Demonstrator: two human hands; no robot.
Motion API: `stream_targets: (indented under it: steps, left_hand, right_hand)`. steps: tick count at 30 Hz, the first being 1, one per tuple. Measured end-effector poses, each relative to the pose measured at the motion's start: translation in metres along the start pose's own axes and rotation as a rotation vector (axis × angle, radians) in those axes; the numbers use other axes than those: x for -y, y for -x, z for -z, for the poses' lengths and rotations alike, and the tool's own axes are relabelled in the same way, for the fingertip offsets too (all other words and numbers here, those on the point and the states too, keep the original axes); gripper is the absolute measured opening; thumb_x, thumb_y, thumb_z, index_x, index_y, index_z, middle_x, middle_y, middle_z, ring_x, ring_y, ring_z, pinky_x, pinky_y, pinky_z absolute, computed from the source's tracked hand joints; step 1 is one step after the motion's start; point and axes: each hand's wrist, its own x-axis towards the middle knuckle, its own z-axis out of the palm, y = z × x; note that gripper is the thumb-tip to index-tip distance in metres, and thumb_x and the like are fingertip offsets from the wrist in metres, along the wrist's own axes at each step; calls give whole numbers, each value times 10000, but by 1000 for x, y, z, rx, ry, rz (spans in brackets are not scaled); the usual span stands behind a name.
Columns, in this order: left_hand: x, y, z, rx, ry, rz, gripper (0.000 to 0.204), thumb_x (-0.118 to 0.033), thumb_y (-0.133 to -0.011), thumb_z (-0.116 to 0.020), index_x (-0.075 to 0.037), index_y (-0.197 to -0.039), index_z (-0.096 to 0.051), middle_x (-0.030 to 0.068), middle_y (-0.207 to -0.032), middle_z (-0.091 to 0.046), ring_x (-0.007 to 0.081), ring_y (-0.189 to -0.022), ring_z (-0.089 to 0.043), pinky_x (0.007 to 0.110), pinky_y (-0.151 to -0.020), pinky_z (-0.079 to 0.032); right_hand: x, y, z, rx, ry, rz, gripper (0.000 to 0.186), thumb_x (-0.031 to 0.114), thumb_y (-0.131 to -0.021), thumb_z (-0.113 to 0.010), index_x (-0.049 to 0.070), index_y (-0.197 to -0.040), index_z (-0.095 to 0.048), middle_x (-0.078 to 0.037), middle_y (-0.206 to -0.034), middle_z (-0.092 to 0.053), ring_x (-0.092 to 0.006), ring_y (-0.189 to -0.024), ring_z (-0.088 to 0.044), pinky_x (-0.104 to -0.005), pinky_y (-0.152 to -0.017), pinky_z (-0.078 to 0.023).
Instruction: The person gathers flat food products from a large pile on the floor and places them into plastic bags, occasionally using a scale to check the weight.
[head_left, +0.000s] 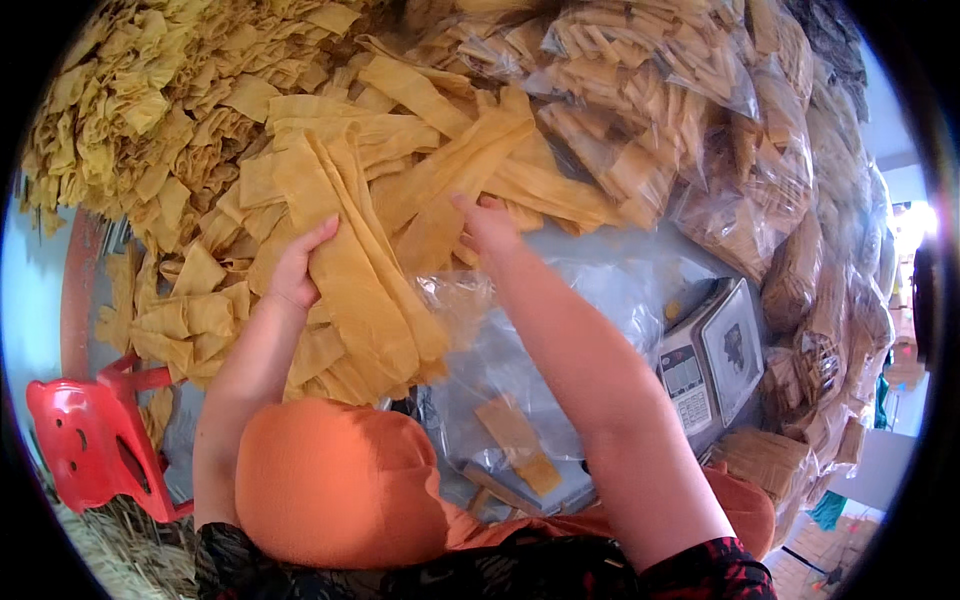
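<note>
Firstly, the left hand [305,265] is closed on the left edge of a bundle of yellow sheets [365,265], with the thumb lying over the top of it. The right hand [487,228] is half open, its fingers bent above other yellow sheets [455,180]; whether it grips one of them, I cannot tell. The bundle stands between the two forearms, slanting, with its upper end before the spread sheets and its lower end near the person's orange-covered knee [335,480]. Between the hands the room is mostly taken by sheets. To the right, a clear plastic bag [590,310] lies flat under the right forearm, and a part of the grey table [560,243] shows just beyond it. A scale [730,345] is near this forearm, so the gap on that side is narrow. Farther out, filled plastic bags [740,200] border the right side, a high yellow pile [170,120] closes the upper left, and a red stool [95,440] stands at the lower left, apart from the left forearm.
</note>
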Motion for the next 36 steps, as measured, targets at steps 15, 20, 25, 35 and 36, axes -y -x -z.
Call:
stream_targets:
  steps: [15, 20, 25, 35, 36]
  left_hand:
    - [-60, -9, -20, 30, -167, -200, 440, -128, -749, -710, 5, -1148, -579, 106, -1079, -645, 229, -974, -621, 369, -881, -509]
    - [-60, 19, -58, 221, -334, -275, 546, -90, -698, -715, 6, -1207, -542, 98, -1093, -637, 222, -981, -617, 353, -893, -501]
    - [-50, 29, -77, 190, -378, -305, 598, -99, -682, -723, 10, -1232, -515, 108, -1105, -629, 227, -979, -620, 344, -880, -508]
    - [-32, 28, -63, 199, -175, -258, 637, -200, -718, -684, 35, -1271, -471, 156, -1148, -599, 282, -1046, -598, 378, -922, -497]
    - [-34, 25, -56, 198, -174, -255, 637, -200, -718, -684, 35, -1271, -471, 156, -1148, -599, 282, -1046, -598, 378, -922, -497]
  right_hand:
    - [44, 40, 32, 655, -243, 331, 363, -47, -831, -591, 61, -1176, -564, -52, -1054, -654, -149, -957, -614, -270, -862, -466]
    - [44, 57, 28, 702, -124, 447, 361, -22, -880, -567, 41, -1235, -554, -10, -1105, -638, -99, -956, -586, -241, -856, -460]
    - [51, 75, 22, 670, -4, 382, 395, 10, -900, -560, 45, -1291, -517, -15, -1135, -629, -93, -985, -573, -241, -867, -452]
    - [63, 84, 28, 960, 211, 306, 419, 126, -916, -582, 74, -1325, -505, -18, -1178, -608, -99, -1060, -549, -241, -923, -426]
    - [69, 83, 34, 979, 221, 172, 421, 180, -913, -600, 83, -1315, -521, -14, -1154, -619, -103, -1052, -551, -239, -924, -423]
